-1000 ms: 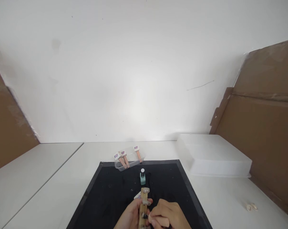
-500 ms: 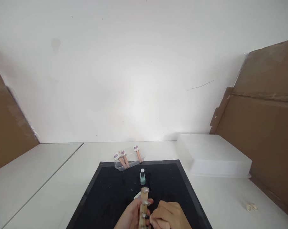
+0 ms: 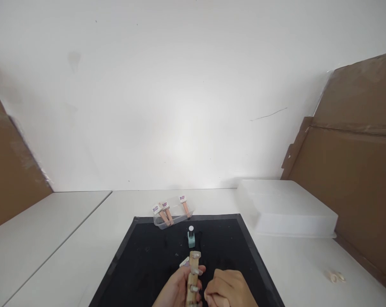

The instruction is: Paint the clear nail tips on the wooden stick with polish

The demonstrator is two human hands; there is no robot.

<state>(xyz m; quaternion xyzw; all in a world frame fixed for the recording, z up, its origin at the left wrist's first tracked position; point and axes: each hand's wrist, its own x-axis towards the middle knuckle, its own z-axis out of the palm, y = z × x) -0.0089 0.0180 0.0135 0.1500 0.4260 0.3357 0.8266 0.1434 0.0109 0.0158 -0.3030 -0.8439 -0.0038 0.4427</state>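
My left hand (image 3: 177,288) is wrapped round an upright wooden strip (image 3: 192,279) that carries several clear, nail-like tips along its length. Just right of the strip, not touching it, my right hand (image 3: 229,288) is closed; what its fingers hold, if anything, is hidden. Behind the strip a small green bottle (image 3: 191,239) with a black and white top stands on the black mat (image 3: 148,243). A white label or card (image 3: 184,262) shows partly behind my left fingers.
A clear tray (image 3: 177,220) at the mat's back edge holds pinkish sticks (image 3: 185,208) with white labels. To the right sit a white box-like cover (image 3: 289,209) and small cream rings (image 3: 334,278). Cardboard panels (image 3: 349,170) stand at both sides.
My right hand has moved slightly right, away from the strip. The dark tip seen between it and the lower clear tip no longer shows. My left hand has hardly moved.
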